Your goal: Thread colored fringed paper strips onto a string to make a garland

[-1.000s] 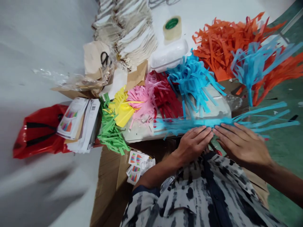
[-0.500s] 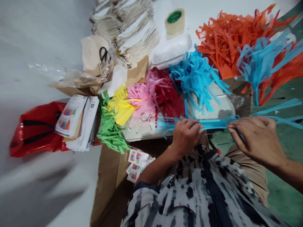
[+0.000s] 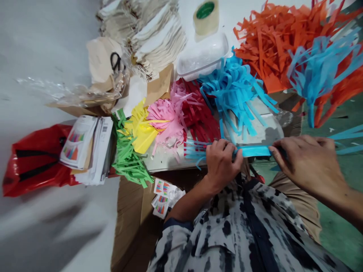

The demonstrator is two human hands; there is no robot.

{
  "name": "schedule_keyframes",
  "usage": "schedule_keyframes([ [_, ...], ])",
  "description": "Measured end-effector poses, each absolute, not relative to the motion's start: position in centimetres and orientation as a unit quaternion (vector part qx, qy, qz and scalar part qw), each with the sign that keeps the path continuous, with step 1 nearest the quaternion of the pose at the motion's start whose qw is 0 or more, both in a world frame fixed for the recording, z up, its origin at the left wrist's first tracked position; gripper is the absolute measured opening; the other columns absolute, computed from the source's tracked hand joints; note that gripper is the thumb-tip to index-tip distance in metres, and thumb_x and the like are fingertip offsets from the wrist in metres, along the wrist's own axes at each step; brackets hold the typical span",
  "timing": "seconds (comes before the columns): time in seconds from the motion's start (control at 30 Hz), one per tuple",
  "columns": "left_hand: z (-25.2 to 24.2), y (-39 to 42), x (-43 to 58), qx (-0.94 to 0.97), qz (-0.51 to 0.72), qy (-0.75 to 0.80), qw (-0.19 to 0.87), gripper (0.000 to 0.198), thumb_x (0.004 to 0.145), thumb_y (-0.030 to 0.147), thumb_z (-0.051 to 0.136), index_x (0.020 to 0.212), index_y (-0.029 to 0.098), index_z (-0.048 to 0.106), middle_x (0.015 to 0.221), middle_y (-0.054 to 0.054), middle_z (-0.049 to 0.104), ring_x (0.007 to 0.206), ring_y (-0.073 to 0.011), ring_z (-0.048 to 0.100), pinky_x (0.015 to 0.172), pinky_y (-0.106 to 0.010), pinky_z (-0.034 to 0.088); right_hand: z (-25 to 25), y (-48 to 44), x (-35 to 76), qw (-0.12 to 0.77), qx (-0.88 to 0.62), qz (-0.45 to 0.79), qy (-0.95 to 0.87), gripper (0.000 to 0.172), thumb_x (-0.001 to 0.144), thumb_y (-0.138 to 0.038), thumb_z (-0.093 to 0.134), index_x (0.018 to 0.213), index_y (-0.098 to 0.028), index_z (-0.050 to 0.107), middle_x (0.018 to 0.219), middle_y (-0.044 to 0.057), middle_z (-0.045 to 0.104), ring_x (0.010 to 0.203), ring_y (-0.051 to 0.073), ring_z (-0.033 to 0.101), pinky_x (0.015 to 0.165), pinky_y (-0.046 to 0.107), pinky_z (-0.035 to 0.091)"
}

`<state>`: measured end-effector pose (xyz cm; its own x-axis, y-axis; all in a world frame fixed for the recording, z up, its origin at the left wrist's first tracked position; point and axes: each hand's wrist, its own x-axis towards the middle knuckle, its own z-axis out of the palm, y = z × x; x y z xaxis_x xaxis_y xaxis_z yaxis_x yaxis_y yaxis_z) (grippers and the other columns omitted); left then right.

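A light blue fringed paper tassel (image 3: pixel 256 151) stretches sideways between my two hands at the table's front edge. My left hand (image 3: pixel 224 158) is closed round its left part, with cut strips fanning out beyond the knuckles. The other part is gripped by my right hand (image 3: pixel 307 156), and more strips stick out to its right. Just behind lies a pile of blue tassels (image 3: pixel 235 98). Left of that pile are dark red tassels (image 3: pixel 198 113), pink tassels (image 3: pixel 167 117), yellow tassels (image 3: pixel 140 130) and green tassels (image 3: pixel 132 158).
Orange tassels (image 3: pixel 272 45) heap at the back right, with another blue tassel (image 3: pixel 314 79) over them. A tape roll (image 3: pixel 205 19), a white foam tray (image 3: pixel 202 54) and stacked cloth bags (image 3: pixel 159 37) stand behind. Printed cards (image 3: pixel 82 143) rest by a red bag (image 3: pixel 39 158) at left.
The blue middle band between my hands now looks flatter and smoother. Both hands stay closed on it, nearly in place. The view has shifted slightly.
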<state>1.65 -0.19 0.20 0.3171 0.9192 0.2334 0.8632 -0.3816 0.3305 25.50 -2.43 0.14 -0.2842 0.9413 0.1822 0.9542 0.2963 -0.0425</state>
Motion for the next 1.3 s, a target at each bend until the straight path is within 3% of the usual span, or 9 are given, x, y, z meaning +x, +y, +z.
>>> schedule_keyframes([
  [0.4, -0.4, 0.3, 1.7, 0.823, 0.17, 0.542, 0.023, 0.027, 0.1, 0.046, 0.064, 0.091, 0.021, 0.065, 0.098, -0.006, 0.068, 0.088, -0.021, 0.058, 0.076, -0.037, 0.038, 0.4, -2.2, 24.3, 0.046, -0.607, -0.092, -0.788, 0.037, 0.11, -0.044, 0.041, 0.093, -0.02, 0.062, 0.08, 0.008, 0.072, 0.086, 0.027, 0.064, 0.091, 0.045, 0.033],
  [0.57, -0.7, 0.3, 1.9, 0.867, 0.237, 0.432, -0.073, 0.02, 0.1, 0.032, 0.068, 0.12, 0.028, 0.073, 0.118, -0.004, 0.073, 0.111, -0.021, 0.063, 0.103, -0.04, 0.039, -0.8, -2.7, 26.1, 0.141, -0.611, -0.142, -0.766, 0.038, 0.107, -0.051, 0.046, 0.107, -0.021, 0.069, 0.091, 0.008, 0.074, 0.096, 0.031, 0.065, 0.094, 0.047, 0.038],
  [0.73, -0.7, 0.8, 2.3, 0.927, 0.221, 0.282, -0.109, 0.021, 0.106, 0.023, 0.057, 0.115, 0.027, 0.076, 0.107, -0.001, 0.077, 0.109, -0.0178, 0.064, 0.115, -0.048, 0.031, -1.0, -4.6, 28.5, 0.221, -0.581, -0.187, -0.761, 0.028, 0.099, -0.03, 0.062, 0.125, -0.024, 0.071, 0.117, 0.007, 0.078, 0.106, 0.031, 0.068, 0.109, 0.052, 0.039],
  [0.8, -0.6, 0.7, 2.4, 0.931, 0.212, 0.274, -0.117, 0.023, 0.107, 0.022, 0.055, 0.118, 0.024, 0.075, 0.105, -0.001, 0.077, 0.105, -0.0173, 0.065, 0.115, -0.05, 0.032, -1.0, -5.8, 27.9, 0.228, -0.515, -0.173, -0.808, 0.045, 0.097, -0.022, 0.064, 0.142, -0.025, 0.064, 0.126, 0.006, 0.077, 0.111, 0.029, 0.07, 0.112, 0.051, 0.04],
  [0.87, -0.6, 0.4, 2.3, 0.934, 0.201, 0.268, -0.123, 0.025, 0.107, 0.022, 0.054, 0.123, 0.022, 0.074, 0.109, -0.002, 0.077, 0.103, -0.0171, 0.066, 0.117, -0.051, 0.033, -1.1, -6.8, 26.8, 0.202, -0.476, -0.112, -0.849, 0.063, 0.1, -0.017, 0.059, 0.161, -0.024, 0.045, 0.138, 0.007, 0.072, 0.122, 0.028, 0.068, 0.112, 0.049, 0.041],
  [0.93, -0.5, 0.1, 1.8, 0.937, 0.194, 0.261, -0.124, 0.028, 0.107, 0.022, 0.056, 0.13, 0.02, 0.071, 0.116, -0.004, 0.076, 0.108, -0.0184, 0.068, 0.121, -0.054, 0.032, -1.4, -7.4, 25.9, 0.174, -0.484, -0.051, -0.856, 0.072, 0.103, -0.016, 0.051, 0.17, -0.023, 0.027, 0.147, 0.008, 0.065, 0.13, 0.028, 0.064, 0.109, 0.051, 0.042],
  [1.0, -0.3, -0.1, 0.6, 0.944, 0.182, 0.247, -0.121, 0.032, 0.105, 0.021, 0.058, 0.136, 0.022, 0.068, 0.128, -0.004, 0.074, 0.121, -0.0205, 0.066, 0.128, -0.057, 0.028, -1.8, -7.7, 25.6, 0.169, -0.508, -0.025, -0.844, 0.073, 0.104, -0.018, 0.047, 0.171, -0.028, 0.021, 0.151, 0.006, 0.062, 0.131, 0.028, 0.064, 0.107, 0.053, 0.042],
  [1.13, 0.9, 0.7, -4.0, 0.957, 0.156, 0.223, -0.099, 0.036, 0.101, 0.013, 0.057, 0.132, 0.025, 0.068, 0.147, 0.0, 0.067, 0.142, -0.0226, 0.055, 0.135, -0.059, 0.023, -2.2, -7.5, 26.6, 0.169, -0.521, -0.002, -0.837, 0.059, 0.105, -0.02, 0.051, 0.162, -0.03, 0.041, 0.151, 0.003, 0.063, 0.129, 0.028, 0.065, 0.112, 0.055, 0.038],
  [1.3, 3.1, 2.3, -8.5, 0.921, 0.23, 0.313, -0.011, 0.031, 0.078, 0.01, 0.063, 0.101, 0.026, 0.074, 0.142, -0.002, 0.07, 0.139, -0.0324, 0.055, 0.125, -0.072, 0.032, -2.2, -6.4, 27.3, 0.191, -0.49, -0.026, -0.85, 0.038, 0.106, -0.023, 0.055, 0.143, -0.024, 0.061, 0.139, 0.004, 0.071, 0.121, 0.027, 0.069, 0.111, 0.054, 0.04],
])
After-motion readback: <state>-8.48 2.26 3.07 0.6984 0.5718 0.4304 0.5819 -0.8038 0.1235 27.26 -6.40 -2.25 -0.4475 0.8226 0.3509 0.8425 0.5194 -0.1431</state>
